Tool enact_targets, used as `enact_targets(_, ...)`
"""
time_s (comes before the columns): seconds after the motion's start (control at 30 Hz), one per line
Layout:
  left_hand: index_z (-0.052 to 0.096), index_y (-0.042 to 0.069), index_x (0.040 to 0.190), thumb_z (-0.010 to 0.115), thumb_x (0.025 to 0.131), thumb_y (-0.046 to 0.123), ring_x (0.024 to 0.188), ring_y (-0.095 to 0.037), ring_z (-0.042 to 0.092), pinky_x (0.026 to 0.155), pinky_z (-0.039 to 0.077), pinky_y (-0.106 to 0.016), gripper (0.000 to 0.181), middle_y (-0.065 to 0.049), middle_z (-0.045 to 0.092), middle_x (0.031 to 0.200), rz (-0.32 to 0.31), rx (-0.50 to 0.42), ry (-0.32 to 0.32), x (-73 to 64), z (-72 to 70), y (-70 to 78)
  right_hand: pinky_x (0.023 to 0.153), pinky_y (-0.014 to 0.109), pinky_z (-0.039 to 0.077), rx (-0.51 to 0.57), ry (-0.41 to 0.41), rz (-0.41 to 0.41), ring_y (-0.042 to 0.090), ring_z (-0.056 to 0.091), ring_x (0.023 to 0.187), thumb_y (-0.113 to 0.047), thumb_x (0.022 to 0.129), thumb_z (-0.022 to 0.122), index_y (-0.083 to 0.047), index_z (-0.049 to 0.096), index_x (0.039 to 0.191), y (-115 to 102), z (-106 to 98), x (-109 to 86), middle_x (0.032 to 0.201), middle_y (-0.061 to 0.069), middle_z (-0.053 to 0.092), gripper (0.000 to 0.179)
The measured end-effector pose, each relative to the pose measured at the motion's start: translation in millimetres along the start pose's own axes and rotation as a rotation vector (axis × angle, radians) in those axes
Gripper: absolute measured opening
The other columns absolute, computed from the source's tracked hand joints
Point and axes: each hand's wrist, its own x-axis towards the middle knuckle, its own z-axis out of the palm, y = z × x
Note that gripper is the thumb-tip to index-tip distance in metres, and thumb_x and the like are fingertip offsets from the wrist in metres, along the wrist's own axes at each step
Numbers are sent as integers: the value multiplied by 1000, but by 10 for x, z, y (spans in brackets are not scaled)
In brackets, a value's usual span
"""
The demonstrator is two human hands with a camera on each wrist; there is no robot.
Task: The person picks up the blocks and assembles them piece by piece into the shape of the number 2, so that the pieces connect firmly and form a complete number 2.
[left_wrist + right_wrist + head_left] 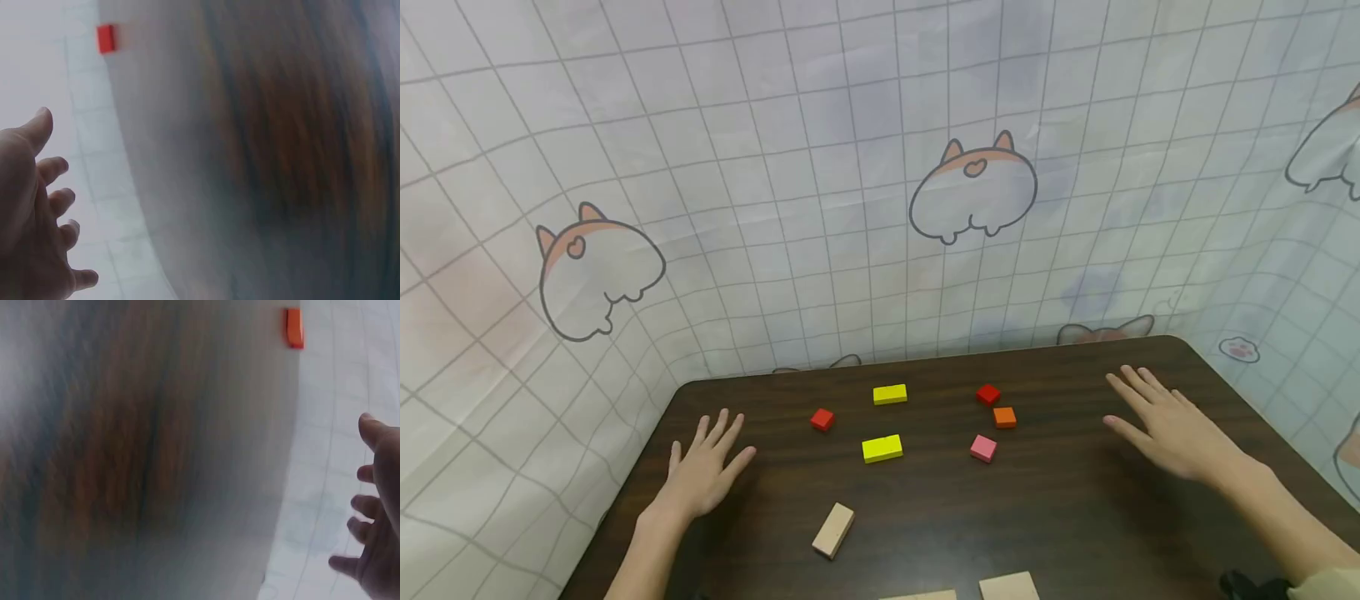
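in the head view, the left hand (700, 471) and right hand (1176, 429) are released, fingers spread, either side of yellow oblongs (882, 448), small cuboid blocks (983, 448) in red, orange and pink, and a pale wooden bar (833, 531) on a dark wood-grained table (940, 508). the left wrist view shows a red block (106, 39) at the table's edge. the right wrist view shows an orange-red block (294, 328).

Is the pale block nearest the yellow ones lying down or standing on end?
Lying down: the head view shows the pale block with a long face up, lengthwise along the tabletop.
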Motion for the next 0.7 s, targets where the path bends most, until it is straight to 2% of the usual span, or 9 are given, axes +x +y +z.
enact_targets(0.17,27,9,163,40,108,55,152,-49,3,106,1,-81,73,-22,12,168,60,-12,48,-2,-17,217,103,70,34,56,33,-84,52,28,145,-39,105,61,3,39,155,-202,53,-23,161,30,27,69)
enact_targets(0.33,33,10,162,46,108,49,152,-49,7,105,5,-82,68,-20,18,167,140,-58,92,-8,31,440,103,66,37,86,27,-127,48,34,144,-38,104,63,-1,44,154,-396,137,-48,162,24,32,65)
enact_targets(0.53,37,12,160,48,108,46,152,-45,15,107,10,-80,63,-17,24,166,211,-112,92,-35,120,689,99,61,45,121,30,-179,44,44,139,-39,103,64,-5,51,150,-603,217,-79,158,21,39,60)
enact_targets(0.7,47,12,155,56,106,43,148,-44,29,106,18,-77,58,-17,36,161,273,-143,117,-70,156,873,97,58,47,148,54,-232,39,52,133,-34,102,67,-6,58,144,-746,271,-74,151,17,49,52)
